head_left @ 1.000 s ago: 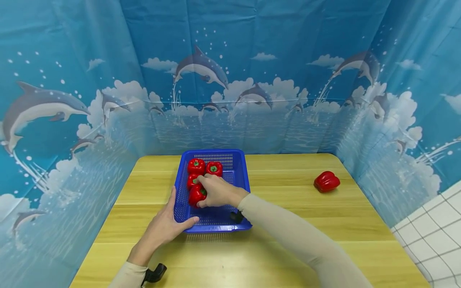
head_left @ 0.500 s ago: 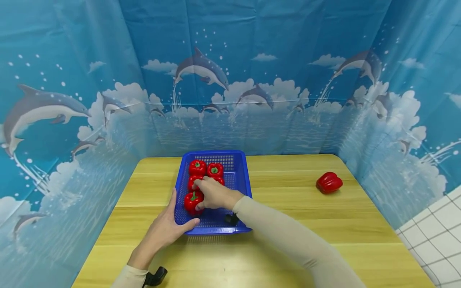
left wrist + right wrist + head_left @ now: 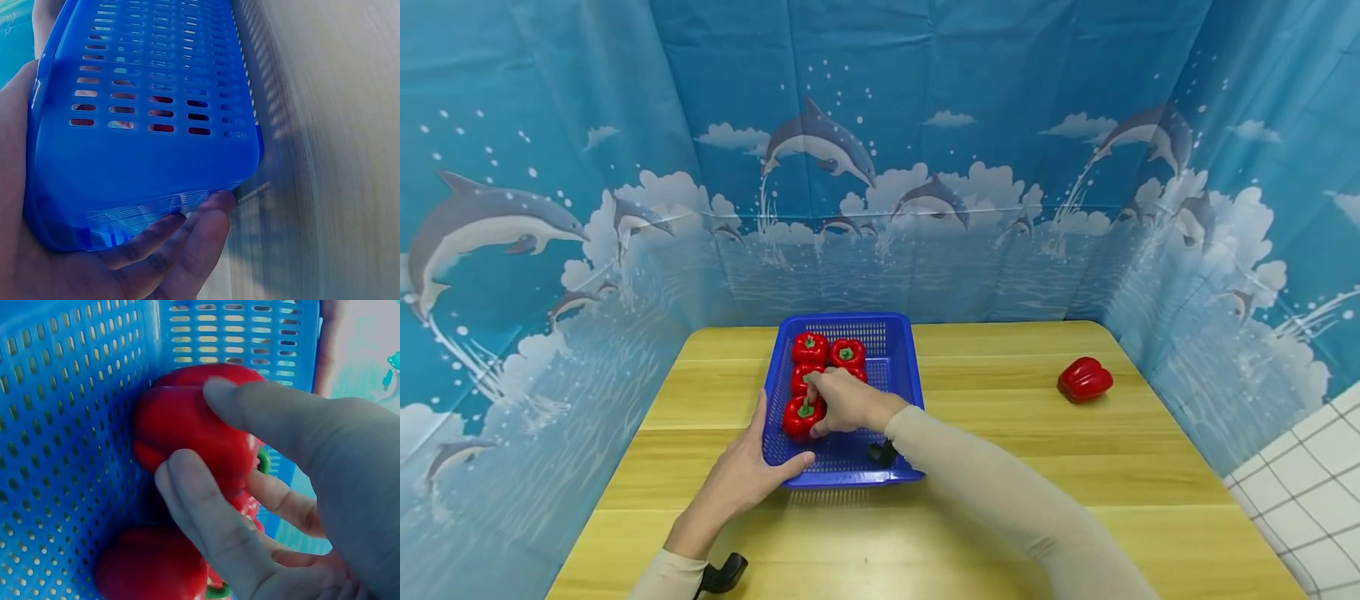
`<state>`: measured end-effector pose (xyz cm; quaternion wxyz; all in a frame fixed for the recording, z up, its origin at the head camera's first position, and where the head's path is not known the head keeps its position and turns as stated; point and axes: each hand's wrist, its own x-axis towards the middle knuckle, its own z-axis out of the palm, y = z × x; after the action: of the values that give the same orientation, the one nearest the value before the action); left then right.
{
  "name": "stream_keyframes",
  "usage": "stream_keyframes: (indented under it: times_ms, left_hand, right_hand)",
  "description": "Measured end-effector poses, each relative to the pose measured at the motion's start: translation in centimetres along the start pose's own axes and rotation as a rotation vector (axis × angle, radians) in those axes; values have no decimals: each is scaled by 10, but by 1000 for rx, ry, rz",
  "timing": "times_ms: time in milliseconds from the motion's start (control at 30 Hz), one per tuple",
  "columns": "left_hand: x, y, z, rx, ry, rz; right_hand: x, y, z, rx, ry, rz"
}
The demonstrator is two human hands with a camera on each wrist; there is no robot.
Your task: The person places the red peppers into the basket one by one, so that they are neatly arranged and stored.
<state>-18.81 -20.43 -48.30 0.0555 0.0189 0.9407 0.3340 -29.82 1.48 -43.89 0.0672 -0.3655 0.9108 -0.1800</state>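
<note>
A blue plastic basket (image 3: pixel 880 478) stands on the table with several red bell peppers inside, most showing green stems. My left hand (image 3: pixel 741 467) grips its near left corner, thumb over the rim; in the left wrist view the fingers (image 3: pixel 194 250) curl against the perforated wall. My right hand (image 3: pixel 850 402) reaches into the basket and holds the nearest bell pepper (image 3: pixel 799 421) between thumb and fingers. In the right wrist view, this bell pepper (image 3: pixel 194 425) lies close to the basket wall, and another pepper (image 3: pixel 150 565) sits below it. The right hand partly hides the peppers behind.
One more red bell pepper (image 3: pixel 1086 379) lies on its side at the right of the wooden table (image 3: pixel 1000 467). A blue curtain (image 3: pixel 880 267) with dolphins hangs behind and along both sides. White tiles (image 3: pixel 1292 475) show at the lower right.
The nearest pepper has shifted slightly left in the basket and its stem now points up. The right hand moved with it, uncovering part of another pepper behind. The left hand has stayed at the corner.
</note>
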Motion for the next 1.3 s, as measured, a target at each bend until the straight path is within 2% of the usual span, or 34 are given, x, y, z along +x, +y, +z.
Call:
stream_keyframes:
  times_ms: [167,500,833,1000,1300]
  left_hand:
    - [3,1,0,-10,-3,1]
    - [4,0,0,-19,2,16]
    - [2,-2,1,-41,7,-3]
    - [2,-3,0,-48,6,-5]
    - [0,-1,1,-55,8,1]
  right_hand:
    - [-5,4,-7,31,-36,4]
    - [-17,9,-18,82,-47,-1]
    - [-41,21,-41,150,20,-18]
    - [-54,31,-48,134,46,-20]
    - [-82,48,-54,103,89,22]
